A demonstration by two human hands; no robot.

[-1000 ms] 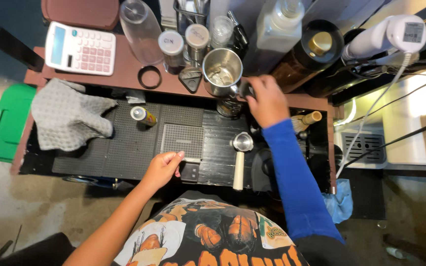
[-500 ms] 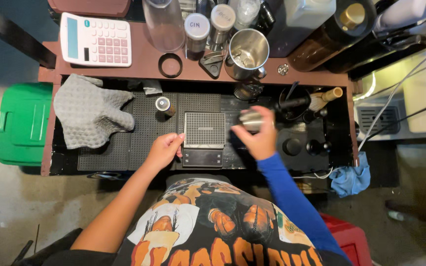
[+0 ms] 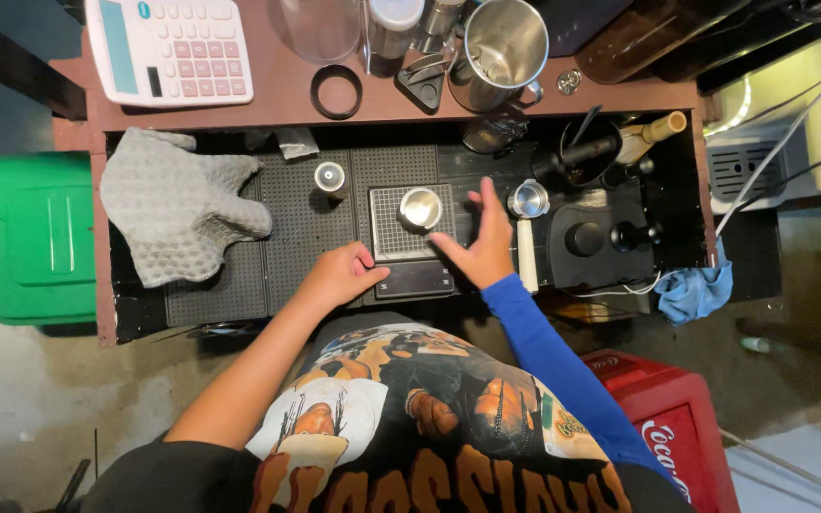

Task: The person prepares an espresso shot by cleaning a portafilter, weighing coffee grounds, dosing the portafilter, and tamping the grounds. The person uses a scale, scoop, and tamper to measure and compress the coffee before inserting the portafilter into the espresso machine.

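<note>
Steel cup (image 3: 420,208) now on scale (image 3: 409,239) | R hand (image 3: 483,243) let go, fingers spread | L hand (image 3: 342,274) fingers curled, touching scale front

A small shiny metal cup (image 3: 420,208) stands upright on a flat black scale (image 3: 410,237) in the middle of the tabletop, near its front edge.

Left hand (image 3: 339,274) lies knuckles up, seemingly loosely curled (fingertips hidden), while right hand (image 3: 483,242) hovers open, fingers spread.

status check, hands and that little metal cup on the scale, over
Left hand on the scale's front edge, empty. Right hand open beside the small metal cup, not touching. Cup upright on the scale. Nothing in the way.
</note>
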